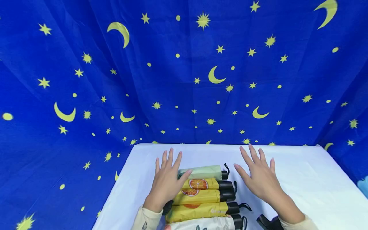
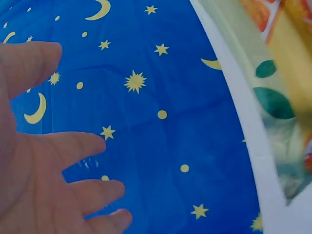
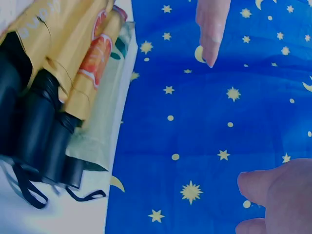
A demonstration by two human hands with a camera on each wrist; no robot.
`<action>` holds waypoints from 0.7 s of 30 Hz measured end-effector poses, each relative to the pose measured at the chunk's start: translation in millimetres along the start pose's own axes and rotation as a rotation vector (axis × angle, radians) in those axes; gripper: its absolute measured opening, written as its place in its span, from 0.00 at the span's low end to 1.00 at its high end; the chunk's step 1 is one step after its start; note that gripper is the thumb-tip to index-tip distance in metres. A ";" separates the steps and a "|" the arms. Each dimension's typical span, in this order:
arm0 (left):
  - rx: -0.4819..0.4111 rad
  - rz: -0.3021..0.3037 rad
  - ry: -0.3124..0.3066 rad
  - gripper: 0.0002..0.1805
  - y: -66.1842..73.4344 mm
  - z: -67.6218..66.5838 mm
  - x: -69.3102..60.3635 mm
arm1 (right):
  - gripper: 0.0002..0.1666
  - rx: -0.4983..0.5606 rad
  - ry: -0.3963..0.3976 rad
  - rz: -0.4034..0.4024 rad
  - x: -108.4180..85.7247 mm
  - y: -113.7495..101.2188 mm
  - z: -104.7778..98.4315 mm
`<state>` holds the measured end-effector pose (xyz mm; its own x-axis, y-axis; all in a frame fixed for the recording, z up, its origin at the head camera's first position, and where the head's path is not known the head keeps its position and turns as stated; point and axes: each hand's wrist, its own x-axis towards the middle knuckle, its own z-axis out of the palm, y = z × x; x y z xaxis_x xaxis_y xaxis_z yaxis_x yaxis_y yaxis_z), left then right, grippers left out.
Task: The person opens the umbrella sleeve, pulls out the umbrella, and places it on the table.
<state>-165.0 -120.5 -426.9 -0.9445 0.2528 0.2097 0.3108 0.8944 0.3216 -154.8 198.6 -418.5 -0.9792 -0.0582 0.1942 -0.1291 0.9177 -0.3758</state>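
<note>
Unreadable wht txt (image 1: 219, 210) on ylw umbrella (image 1: 201, 212)

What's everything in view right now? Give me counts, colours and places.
Green umbrella: one, pale green, far end of the row
Yellow umbrellas: three, yellow with orange prints, mid-row
White umbrella: one, white, near end, cut by the frame
Handles: five, black, right ends
Table: one, white, under the row
Curtain: blue, yellow moons and stars, behind
Unclear item: one, light blue, right edge
Sleeves: two, cream, at the wrists
Left hand: one, row's left
Right hand: one, row's right
</note>
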 end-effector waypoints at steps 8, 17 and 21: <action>-0.138 0.083 0.049 0.37 -14.2 13.5 -29.3 | 0.47 0.000 -0.048 0.040 -22.1 5.3 15.1; -0.349 0.096 0.017 0.28 -29.8 36.0 -57.9 | 0.47 0.091 -0.154 0.146 -47.2 14.9 41.3; -0.428 0.028 -0.029 0.25 -33.9 43.4 -73.5 | 0.36 0.162 -0.094 0.150 -61.7 20.7 52.5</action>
<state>-110.7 -153.4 -493.2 -0.9359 0.2903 0.1995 0.3463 0.6547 0.6719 -105.3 200.5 -485.8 -0.9986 0.0311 0.0431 0.0032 0.8443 -0.5359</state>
